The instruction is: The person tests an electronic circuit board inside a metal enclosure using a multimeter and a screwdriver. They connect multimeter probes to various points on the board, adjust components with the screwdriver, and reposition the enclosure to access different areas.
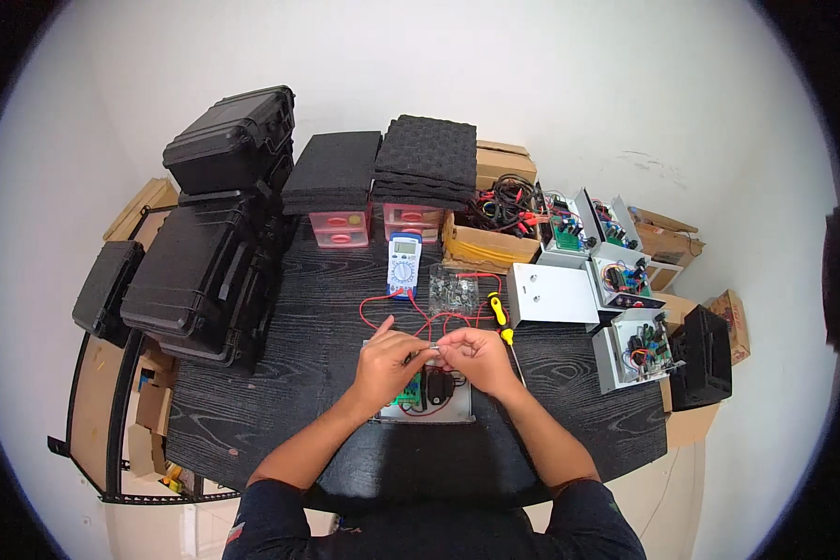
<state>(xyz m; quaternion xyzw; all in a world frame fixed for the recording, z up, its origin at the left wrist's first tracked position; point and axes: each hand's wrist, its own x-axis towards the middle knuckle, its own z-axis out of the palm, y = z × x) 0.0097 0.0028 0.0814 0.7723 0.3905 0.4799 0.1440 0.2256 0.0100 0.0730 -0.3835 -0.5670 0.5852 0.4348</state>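
My left hand point(387, 364) and my right hand point(477, 358) meet over an open metal case point(453, 411) near the table's front edge. Fingertips of both hands pinch together around a tiny pale piece, too small to name. Below them, the case holds a green circuit board point(408, 394), a black block-shaped component point(441, 385) and red wires. Beyond my hands lies a blue-and-white multimeter point(403, 268), its red leads point(369, 300) looping toward the case. Right of it sits a clear plastic box point(454, 292) of small parts. Beside my right hand lies a yellow-handled screwdriver point(506, 334).
Black hard cases point(196, 271) are stacked at the left. Foam sheets point(427, 159) top pink drawer units point(340, 229) at the back. A cardboard box point(490, 243) holds cables point(509, 205). Several open device housings point(633, 350) and a white metal cover point(553, 294) occupy the right side.
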